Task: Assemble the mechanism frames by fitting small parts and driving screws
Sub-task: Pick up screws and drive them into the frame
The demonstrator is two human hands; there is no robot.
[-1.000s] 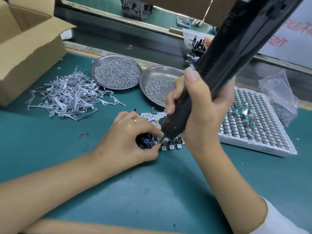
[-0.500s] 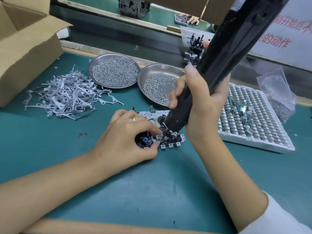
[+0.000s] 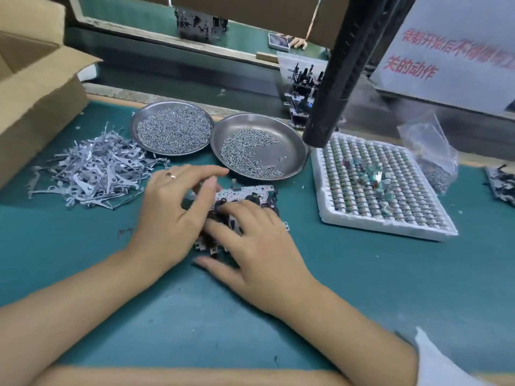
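Observation:
The mechanism frame (image 3: 249, 191), a perforated metal plate carrying dark parts, lies on the green mat at the centre. My left hand (image 3: 172, 215) curls round its left end, thumb raised beside the plate. Across the frame's near part lies my right hand (image 3: 259, 246), its fingers fairly straight on top and its thumb spread on the mat. The black electric screwdriver (image 3: 334, 87) hangs free above the right dish, with no hand on it. Two metal dishes of screws stand behind the frame: the left dish (image 3: 134, 126) is full, the right dish (image 3: 291, 143) partly bare.
A heap of small grey metal levers (image 3: 92, 168) lies left of the hands. A white foam tray (image 3: 390, 228) of small parts sits at the right, with a plastic bag (image 3: 434, 157) behind it. A cardboard box (image 3: 36, 101) stands far left. Stacked frames (image 3: 301, 87) stand at the back.
My right hand has let go of the screwdriver, which has swung up and away. That hand has come down onto the frame beside my left hand.

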